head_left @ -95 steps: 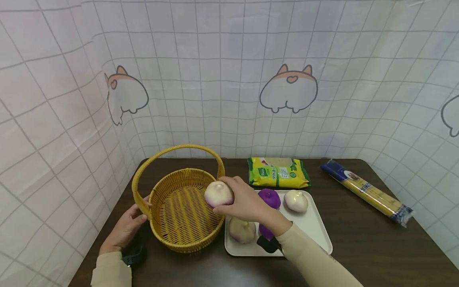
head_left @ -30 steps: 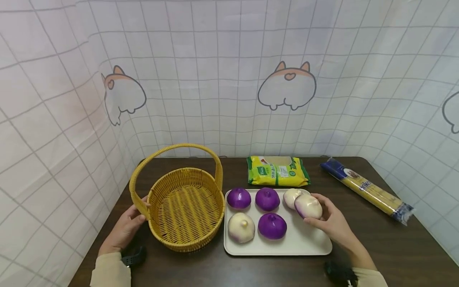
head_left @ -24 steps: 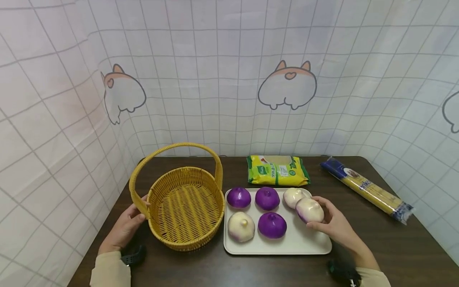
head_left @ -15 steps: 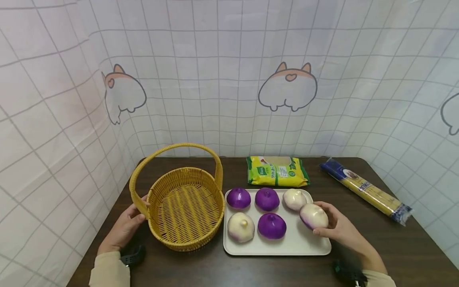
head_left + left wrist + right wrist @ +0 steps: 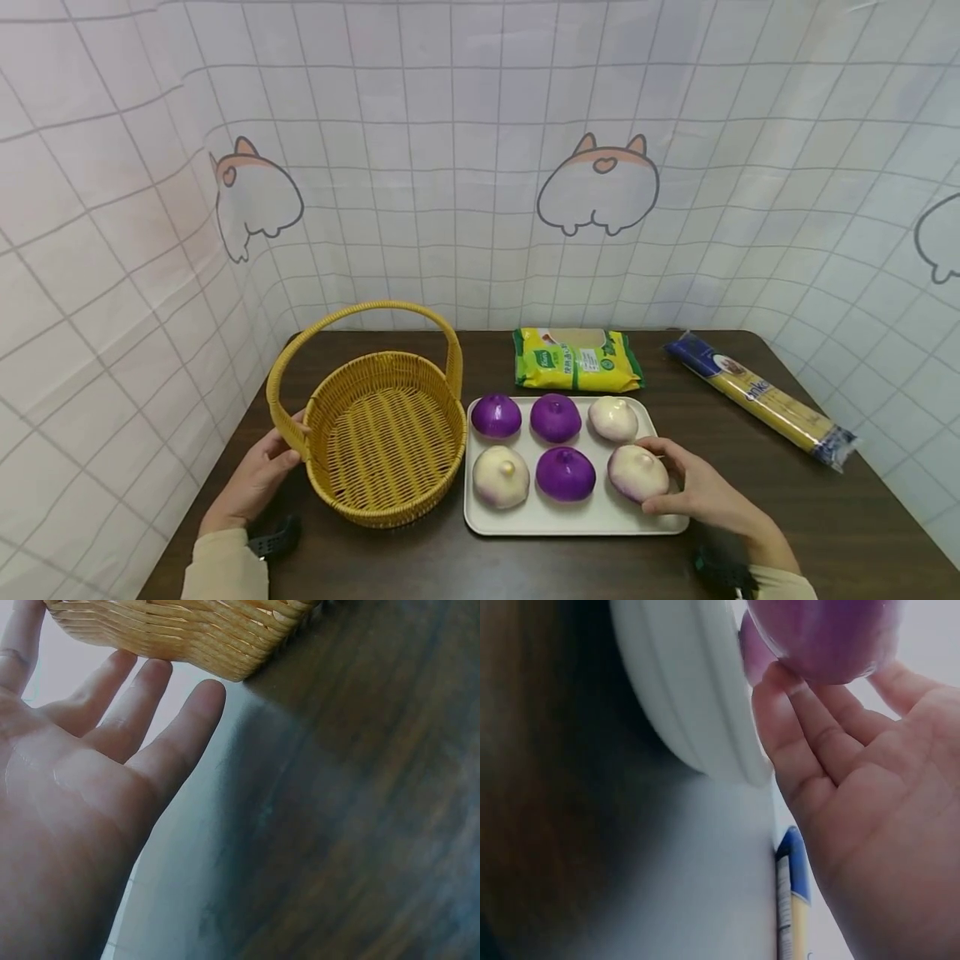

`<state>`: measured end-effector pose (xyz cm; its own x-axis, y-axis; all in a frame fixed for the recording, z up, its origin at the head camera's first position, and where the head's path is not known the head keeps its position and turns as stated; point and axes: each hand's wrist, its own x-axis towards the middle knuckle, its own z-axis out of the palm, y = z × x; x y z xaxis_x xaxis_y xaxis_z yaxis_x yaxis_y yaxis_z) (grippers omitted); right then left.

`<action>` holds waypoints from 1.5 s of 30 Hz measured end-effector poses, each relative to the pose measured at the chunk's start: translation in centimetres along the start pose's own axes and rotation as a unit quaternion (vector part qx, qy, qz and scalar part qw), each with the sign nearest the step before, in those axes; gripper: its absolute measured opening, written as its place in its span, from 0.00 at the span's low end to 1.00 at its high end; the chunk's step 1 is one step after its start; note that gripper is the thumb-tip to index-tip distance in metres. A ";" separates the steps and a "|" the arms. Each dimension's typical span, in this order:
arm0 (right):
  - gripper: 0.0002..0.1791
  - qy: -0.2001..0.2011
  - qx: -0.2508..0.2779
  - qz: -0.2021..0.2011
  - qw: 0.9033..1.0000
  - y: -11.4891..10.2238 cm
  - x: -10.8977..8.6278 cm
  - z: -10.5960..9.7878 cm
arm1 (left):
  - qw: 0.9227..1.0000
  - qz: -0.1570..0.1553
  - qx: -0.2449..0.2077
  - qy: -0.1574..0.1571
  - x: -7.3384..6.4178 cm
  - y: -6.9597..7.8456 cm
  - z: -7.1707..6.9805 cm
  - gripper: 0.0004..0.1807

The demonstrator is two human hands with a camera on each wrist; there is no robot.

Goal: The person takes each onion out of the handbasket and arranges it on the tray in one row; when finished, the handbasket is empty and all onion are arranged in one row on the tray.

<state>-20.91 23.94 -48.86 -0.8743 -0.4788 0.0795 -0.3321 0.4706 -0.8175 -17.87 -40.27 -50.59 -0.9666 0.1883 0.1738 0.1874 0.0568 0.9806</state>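
With fingers and thumb around its sides, my right hand [image 5: 693, 487] holds a white turnip [image 5: 637, 472] with a purple flush at the front right of the white tray [image 5: 622, 523]. The right wrist view shows the purple underside of this turnip [image 5: 825, 637] against the fingertips. Several other turnips sit in two rows on the tray, such as a purple turnip [image 5: 566, 474] and a white turnip [image 5: 501, 477] in the front row. My left hand [image 5: 251, 475] rests its fingers against the left side of the yellow wicker basket [image 5: 384, 512], near the handle base; they look fairly straight in the left wrist view.
The basket's tall handle [image 5: 363, 308] arches over it, just left of the tray. Behind the tray lies a yellow-green packet [image 5: 577, 360]. A long pasta pack [image 5: 761, 400] lies at the right. A white checked cloth [image 5: 480, 167] surrounds the dark table [image 5: 420, 558].
My right hand has carried the white turnip from the basket's right rim across to the tray's right side, then lowered it into the front row. The left hand has stayed at the basket.
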 end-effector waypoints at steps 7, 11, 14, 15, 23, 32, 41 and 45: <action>0.45 -0.008 -0.021 0.001 1.000 -0.4 1.2 1.1 | 1.000 0.012 -0.002 0.009 -0.3 0.3 -0.8 0.21; 0.46 -0.004 -0.027 0.003 1.000 -0.4 1.1 1.2 | 1.000 0.008 -0.003 0.010 -0.3 0.0 -0.9 0.22; 0.46 -0.001 -0.023 -0.002 1.000 -0.3 0.8 1.2 | 1.000 0.003 -0.001 0.010 -0.4 -0.2 -0.8 0.22; 0.46 0.000 -0.022 -0.004 1.000 -0.3 0.6 1.3 | 1.000 0.002 0.001 0.009 -0.4 -0.2 -0.7 0.22; 0.46 -0.005 -0.027 -0.006 1.000 -0.1 -0.2 1.3 | 1.000 -0.006 -0.005 -0.012 -0.7 0.1 -0.4 0.21; 0.45 -0.010 -0.019 -0.007 1.000 -0.1 -0.2 0.8 | 1.000 -0.009 -0.009 -0.022 -0.4 0.4 -0.6 0.21; 0.25 0.066 0.066 0.035 0.995 -0.2 -0.2 0.5 | 0.994 0.057 -0.084 -0.036 -0.6 0.5 -1.2 0.26; 0.22 0.160 0.086 0.043 0.982 -0.2 -0.1 0.6 | 0.990 0.089 -0.106 0.008 -0.9 2.0 -0.9 0.21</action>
<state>-20.50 23.45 -49.04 -0.9721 -0.1727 0.1585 -0.2113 0.3533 -0.9113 -16.81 -41.23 -48.69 -0.9244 0.1611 0.3458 0.3164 -0.1826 0.9309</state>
